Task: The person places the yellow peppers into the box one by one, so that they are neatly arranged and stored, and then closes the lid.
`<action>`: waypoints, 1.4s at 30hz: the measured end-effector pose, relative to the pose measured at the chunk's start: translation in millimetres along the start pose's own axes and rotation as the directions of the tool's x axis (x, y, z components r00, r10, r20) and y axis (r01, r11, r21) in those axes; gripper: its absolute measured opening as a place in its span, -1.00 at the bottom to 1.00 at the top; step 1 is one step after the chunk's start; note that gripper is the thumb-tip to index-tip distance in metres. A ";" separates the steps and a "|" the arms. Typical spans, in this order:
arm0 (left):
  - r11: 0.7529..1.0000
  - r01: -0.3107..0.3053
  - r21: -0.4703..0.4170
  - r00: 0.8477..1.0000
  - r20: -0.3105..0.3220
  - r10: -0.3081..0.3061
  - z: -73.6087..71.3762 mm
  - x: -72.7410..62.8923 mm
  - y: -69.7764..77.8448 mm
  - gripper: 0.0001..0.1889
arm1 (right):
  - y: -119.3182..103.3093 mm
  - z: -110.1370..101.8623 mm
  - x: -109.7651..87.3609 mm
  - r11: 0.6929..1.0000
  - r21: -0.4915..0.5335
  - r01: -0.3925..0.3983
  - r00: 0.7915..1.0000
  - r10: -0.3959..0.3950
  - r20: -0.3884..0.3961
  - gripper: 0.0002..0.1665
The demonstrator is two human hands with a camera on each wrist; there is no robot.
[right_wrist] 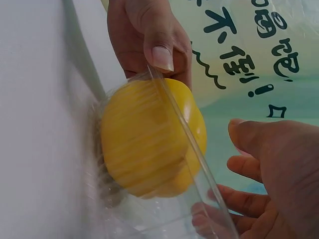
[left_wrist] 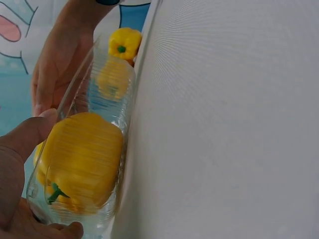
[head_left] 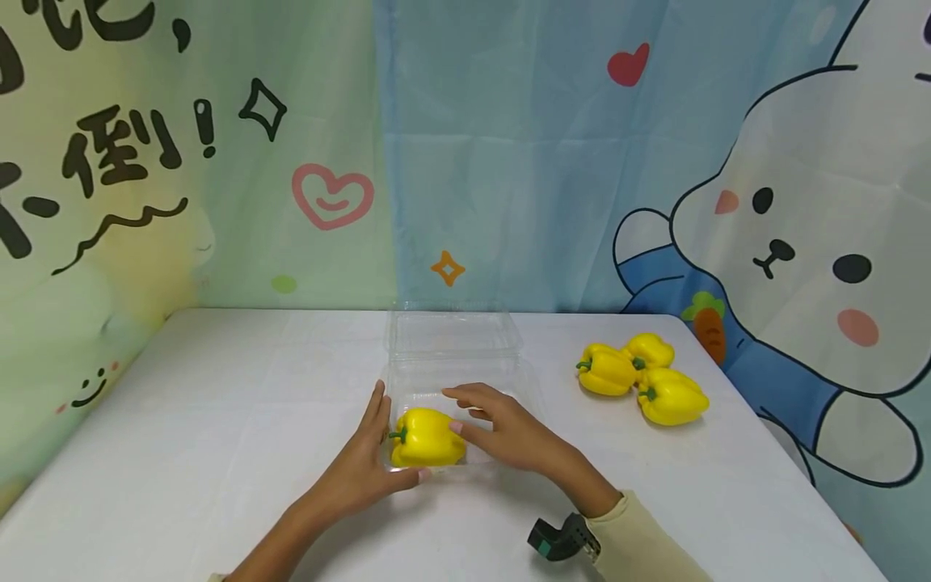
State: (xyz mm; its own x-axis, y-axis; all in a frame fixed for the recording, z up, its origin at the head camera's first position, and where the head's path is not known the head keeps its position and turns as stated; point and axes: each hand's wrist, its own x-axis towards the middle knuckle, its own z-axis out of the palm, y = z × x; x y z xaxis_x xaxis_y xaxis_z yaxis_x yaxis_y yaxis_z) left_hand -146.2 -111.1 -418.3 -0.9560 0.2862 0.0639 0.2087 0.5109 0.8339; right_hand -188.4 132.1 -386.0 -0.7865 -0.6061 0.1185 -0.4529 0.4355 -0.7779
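Observation:
A yellow bell pepper [head_left: 434, 440] with a green stem lies on its side in a clear plastic clamshell box [head_left: 482, 454]. The box's hinged lid [head_left: 454, 335] is folded back, away from the person. At the front left corner, my left hand [head_left: 364, 465] holds the box, thumb along the front and fingers along the left side. My right hand [head_left: 505, 428] hovers over the box's right part with loosely bent fingers, its thumb close to the pepper. In the right wrist view, that thumb is apart from the pepper and some fingertips show through the clear plastic.
Three more yellow bell peppers [head_left: 672, 396] sit grouped on the right of the white table [head_left: 218, 404]. A black wrist device [head_left: 558, 540] is by the right sleeve. Behind the table hangs a printed cloth [head_left: 502, 202] with cartoon figures.

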 end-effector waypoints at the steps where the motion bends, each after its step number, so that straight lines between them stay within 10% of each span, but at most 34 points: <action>1: 1.000 0.001 0.001 1.000 0.000 -0.001 0.3 0.2 -0.2 0.24 | 0.8 -1.4 -0.5 1.000 0.011 -0.001 1.000 0.001 -0.002 -0.45; 42: 1.000 0.002 0.007 1.000 0.002 -0.002 0.3 0.1 -2.6 0.25 | 53.8 -71.8 -20.7 1.000 0.002 -0.008 0.933 0.008 -0.360 -0.55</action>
State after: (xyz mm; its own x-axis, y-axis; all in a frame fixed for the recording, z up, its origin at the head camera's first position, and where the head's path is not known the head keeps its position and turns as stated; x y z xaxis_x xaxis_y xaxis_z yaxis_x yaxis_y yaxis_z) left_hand -146.7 -112.2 -420.6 -0.9561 0.2866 0.0607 0.2078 0.5172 0.8303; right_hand -226.7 215.8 -385.9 -0.8885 -0.3224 0.3267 -0.4461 0.4389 -0.7800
